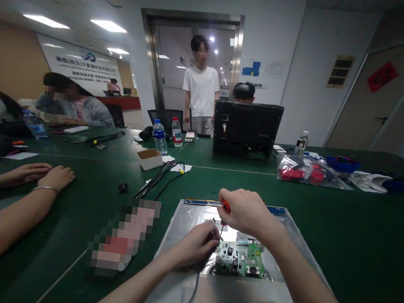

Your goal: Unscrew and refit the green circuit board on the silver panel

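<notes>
The circuit board is seated on the back of a flat metal panel, which lies on the table directly in front of the person. The board is exposed, with no cover over it. A narrow blue strip board is in place along the panel's far edge. Work at the circuit board's left edge appears to be in progress; whether a fastener there is being driven in or backed out cannot be told, nor can the number remaining.

The right hand is closed around the red handle of a screwdriver, with the shaft near upright and pointing down at that edge. The right forearm crosses above the panel from the near right. The left hand reaches in from the near left, fingers bunched beside the shaft's lower end; whether they grip anything cannot be told. A dark cable runs from below the left hand toward the panel's near edge.
</notes>
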`<state>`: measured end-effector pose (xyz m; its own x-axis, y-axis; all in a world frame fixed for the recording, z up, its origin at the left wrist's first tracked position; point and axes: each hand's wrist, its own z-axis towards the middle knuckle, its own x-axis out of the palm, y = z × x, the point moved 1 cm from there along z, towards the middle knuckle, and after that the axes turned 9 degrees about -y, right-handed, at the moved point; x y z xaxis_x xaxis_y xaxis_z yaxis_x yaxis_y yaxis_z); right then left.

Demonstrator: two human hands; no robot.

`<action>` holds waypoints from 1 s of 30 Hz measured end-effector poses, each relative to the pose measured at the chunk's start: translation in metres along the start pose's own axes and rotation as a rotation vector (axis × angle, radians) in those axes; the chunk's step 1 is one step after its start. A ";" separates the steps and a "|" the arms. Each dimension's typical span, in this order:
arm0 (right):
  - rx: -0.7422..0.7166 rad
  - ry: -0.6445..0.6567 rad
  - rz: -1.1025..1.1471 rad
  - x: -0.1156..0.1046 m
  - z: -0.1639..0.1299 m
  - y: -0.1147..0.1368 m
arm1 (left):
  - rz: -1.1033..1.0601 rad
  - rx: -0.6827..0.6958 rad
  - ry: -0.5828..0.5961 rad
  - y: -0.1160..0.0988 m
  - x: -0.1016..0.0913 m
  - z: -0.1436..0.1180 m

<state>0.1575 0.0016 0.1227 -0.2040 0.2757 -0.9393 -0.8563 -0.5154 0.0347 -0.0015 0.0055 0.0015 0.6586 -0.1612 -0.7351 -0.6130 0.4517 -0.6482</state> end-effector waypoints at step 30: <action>-0.088 0.002 0.065 -0.004 -0.004 -0.006 | 0.005 0.017 0.006 0.001 -0.001 0.000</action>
<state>0.1649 0.0003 0.1247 -0.2573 0.2380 -0.9366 -0.7963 -0.6013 0.0660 -0.0025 0.0059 0.0017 0.6530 -0.1638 -0.7394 -0.6087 0.4675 -0.6411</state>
